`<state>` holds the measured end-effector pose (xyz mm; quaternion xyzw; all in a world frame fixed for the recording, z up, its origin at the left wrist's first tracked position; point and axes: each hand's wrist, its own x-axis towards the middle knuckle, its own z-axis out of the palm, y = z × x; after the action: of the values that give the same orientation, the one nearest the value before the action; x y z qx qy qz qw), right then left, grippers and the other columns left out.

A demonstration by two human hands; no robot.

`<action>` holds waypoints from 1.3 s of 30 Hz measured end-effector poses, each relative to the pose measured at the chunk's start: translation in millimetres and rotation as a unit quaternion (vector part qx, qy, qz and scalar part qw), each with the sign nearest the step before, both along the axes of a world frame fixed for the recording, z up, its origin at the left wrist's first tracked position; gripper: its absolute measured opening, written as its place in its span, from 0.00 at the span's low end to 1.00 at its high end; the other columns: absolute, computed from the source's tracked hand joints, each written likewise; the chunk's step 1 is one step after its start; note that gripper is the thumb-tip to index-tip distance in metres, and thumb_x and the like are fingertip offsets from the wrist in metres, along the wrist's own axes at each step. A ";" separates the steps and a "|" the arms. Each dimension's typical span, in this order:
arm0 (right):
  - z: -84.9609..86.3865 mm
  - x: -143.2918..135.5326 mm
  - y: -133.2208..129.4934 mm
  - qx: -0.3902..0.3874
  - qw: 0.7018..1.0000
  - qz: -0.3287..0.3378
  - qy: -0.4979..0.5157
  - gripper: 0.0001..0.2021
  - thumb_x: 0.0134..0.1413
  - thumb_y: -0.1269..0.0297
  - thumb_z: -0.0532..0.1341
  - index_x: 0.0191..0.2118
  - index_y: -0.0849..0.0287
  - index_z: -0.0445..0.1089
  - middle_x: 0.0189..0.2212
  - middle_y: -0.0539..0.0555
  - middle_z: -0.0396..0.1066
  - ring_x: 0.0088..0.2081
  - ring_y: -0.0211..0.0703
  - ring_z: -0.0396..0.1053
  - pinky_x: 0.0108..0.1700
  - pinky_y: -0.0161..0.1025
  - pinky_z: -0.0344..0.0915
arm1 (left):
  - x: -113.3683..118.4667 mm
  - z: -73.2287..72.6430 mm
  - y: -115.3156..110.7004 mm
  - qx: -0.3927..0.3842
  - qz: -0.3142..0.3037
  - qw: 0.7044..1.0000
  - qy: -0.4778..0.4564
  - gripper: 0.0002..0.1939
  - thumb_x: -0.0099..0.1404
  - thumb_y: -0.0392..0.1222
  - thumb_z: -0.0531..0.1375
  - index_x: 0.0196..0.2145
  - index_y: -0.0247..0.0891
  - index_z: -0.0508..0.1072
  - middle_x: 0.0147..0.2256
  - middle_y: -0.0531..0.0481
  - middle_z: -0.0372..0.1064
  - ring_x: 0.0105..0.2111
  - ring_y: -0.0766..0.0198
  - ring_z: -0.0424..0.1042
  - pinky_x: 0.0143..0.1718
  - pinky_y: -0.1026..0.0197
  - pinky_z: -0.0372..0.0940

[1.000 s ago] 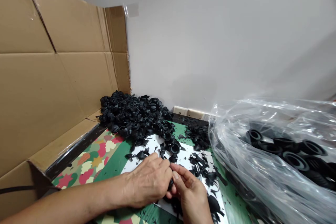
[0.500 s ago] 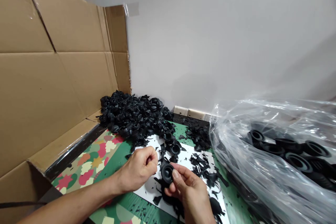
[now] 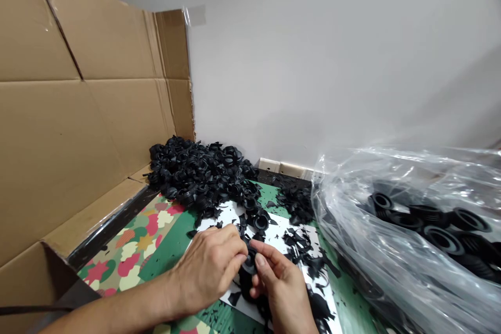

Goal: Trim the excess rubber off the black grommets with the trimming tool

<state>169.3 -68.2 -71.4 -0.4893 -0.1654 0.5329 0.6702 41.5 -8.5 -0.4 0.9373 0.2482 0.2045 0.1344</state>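
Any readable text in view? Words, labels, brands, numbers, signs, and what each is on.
No readable text.
Brown cardboard panels: no print visible.
Clear plastic bag: none visible.
Colourful patterned sheet: shapes only.
Black ribbed parts: too small to tell.

Includes one left hand, one right hand, one held black rubber ring, one clear plastic bag, at least five bagged rubber rings, one white sheet, two black rubber heaps. Heap pieces: too tangled to count.
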 end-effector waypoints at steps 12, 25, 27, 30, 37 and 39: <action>7.5 -5.5 0.8 -0.022 0.998 -0.007 0.053 0.35 0.18 0.44 0.74 0.34 0.65 0.71 0.08 0.42 0.60 0.12 0.32 0.57 0.17 0.30 0.51 | 7.4 8.3 4.8 0.169 -0.081 0.966 0.177 0.11 0.63 0.28 0.54 0.26 0.36 0.70 0.27 0.50 0.69 0.27 0.61 0.67 0.26 0.59 0.58; 8.8 -6.4 -0.7 -0.038 0.999 0.011 0.003 0.28 0.29 0.51 0.71 0.37 0.66 0.69 0.12 0.43 0.63 0.15 0.32 0.58 0.19 0.32 0.56 | 15.6 -12.4 20.0 0.293 -0.245 0.917 0.113 0.08 0.63 0.34 0.56 0.26 0.32 0.71 0.25 0.46 0.69 0.24 0.60 0.64 0.25 0.57 0.57; 11.8 -4.8 -0.8 -0.026 0.999 0.003 -0.020 0.28 0.30 0.51 0.71 0.37 0.67 0.69 0.14 0.45 0.66 0.15 0.32 0.59 0.20 0.33 0.59 | 14.4 -18.6 21.5 0.303 -0.235 0.920 0.077 0.09 0.62 0.32 0.54 0.25 0.33 0.70 0.23 0.47 0.67 0.23 0.61 0.62 0.24 0.58 0.56; 11.5 -2.9 -0.1 -0.019 0.999 0.000 -0.030 0.30 0.27 0.49 0.72 0.37 0.66 0.70 0.15 0.46 0.68 0.16 0.34 0.62 0.21 0.34 0.61 | 10.7 -24.2 20.9 0.298 -0.193 0.935 0.021 0.12 0.62 0.30 0.51 0.23 0.35 0.67 0.21 0.49 0.63 0.22 0.61 0.60 0.23 0.58 0.54; -1.4 -5.9 -0.7 -0.009 0.999 -0.033 -0.003 0.27 0.29 0.50 0.73 0.35 0.63 0.71 0.12 0.42 0.62 0.14 0.35 0.63 0.22 0.38 0.67 | -6.4 -18.7 18.3 0.109 -0.048 0.988 -0.101 0.09 0.60 0.30 0.48 0.26 0.39 0.63 0.23 0.52 0.61 0.23 0.64 0.60 0.25 0.61 0.57; -0.6 -6.6 -2.1 -0.004 0.999 -0.032 0.007 0.26 0.29 0.51 0.74 0.35 0.64 0.72 0.13 0.42 0.64 0.15 0.34 0.63 0.23 0.38 0.69 | -10.2 -14.9 17.1 0.027 0.005 0.990 -0.136 0.09 0.60 0.30 0.49 0.24 0.39 0.61 0.22 0.55 0.59 0.23 0.66 0.59 0.24 0.63 0.56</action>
<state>162.7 -70.3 -72.1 -0.4930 -0.1427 0.5149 0.6866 31.2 8.6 -15.3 0.9027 0.2269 0.3375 0.1404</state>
